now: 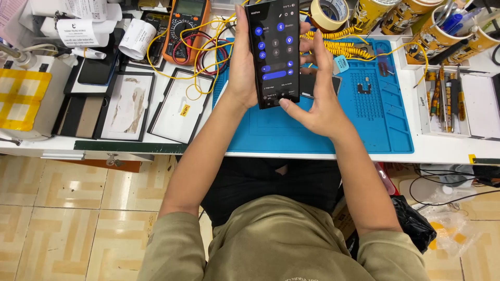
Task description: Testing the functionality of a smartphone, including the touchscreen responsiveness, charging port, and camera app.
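A black smartphone (273, 49) with a lit screen of round blue toggles and sliders is held upright above the blue work mat (364, 125). My left hand (240, 67) grips the phone along its left edge. My right hand (319, 99) wraps the phone's right side from behind, and its thumb presses the bottom of the screen. Another dark phone lies flat on the mat, partly hidden behind my right hand.
An orange multimeter (185, 26) with tangled yellow and red leads lies at the back. Black-framed panels (179, 104) rest left of the mat. A tape roll (328, 13), yellow cans of tools (442, 31) and a screwdriver tray (445, 99) stand to the right.
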